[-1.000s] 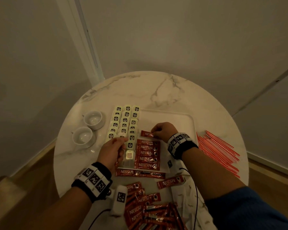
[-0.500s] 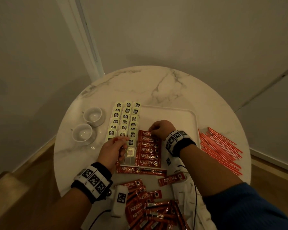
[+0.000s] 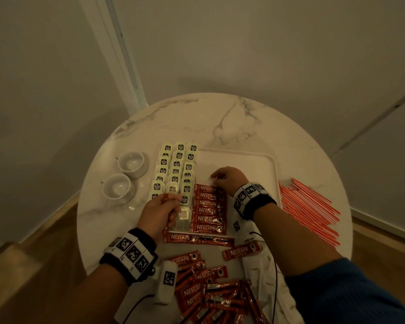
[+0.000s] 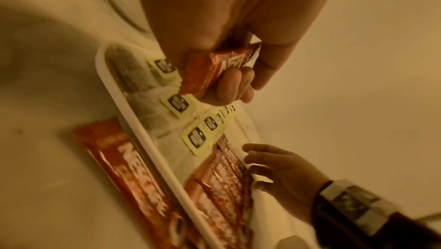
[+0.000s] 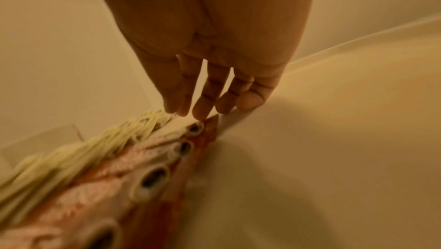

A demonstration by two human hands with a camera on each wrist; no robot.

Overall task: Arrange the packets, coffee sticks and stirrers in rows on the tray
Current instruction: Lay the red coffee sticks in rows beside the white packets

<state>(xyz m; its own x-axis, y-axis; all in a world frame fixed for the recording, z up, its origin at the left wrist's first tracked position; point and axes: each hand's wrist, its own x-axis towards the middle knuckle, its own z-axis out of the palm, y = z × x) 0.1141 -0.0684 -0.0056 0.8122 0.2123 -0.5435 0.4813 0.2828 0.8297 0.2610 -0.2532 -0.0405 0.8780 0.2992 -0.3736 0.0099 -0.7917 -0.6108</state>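
Round white marble-veined counter point(image 3: 220, 118), carrying:

- Rectangular white tray point(image 3: 239, 157) with raised rim, at centre.
- Pale yellow-green tea packets with dark labels point(image 3: 177, 164), three columns along the tray's left side.
- Row of red Nescafé coffee sticks point(image 3: 208, 210) stacked crosswise on the tray, just right of the packets.
- Loose red coffee sticks point(image 3: 211, 284), heaped on the counter near the person; two more lie just beside the tray's near rim.
- Red-orange thin stirrers point(image 3: 311, 211), fanned on the counter right of the tray.
- Two white ceramic cups point(image 3: 124, 176), left of the tray.

Left hand point(image 3: 159, 213): fingers curled round one red coffee stick point(image 4: 222, 68), above the packets.
Right hand point(image 3: 229, 180): fingers extended, tips touching the far end of the stick row; grasps nothing.
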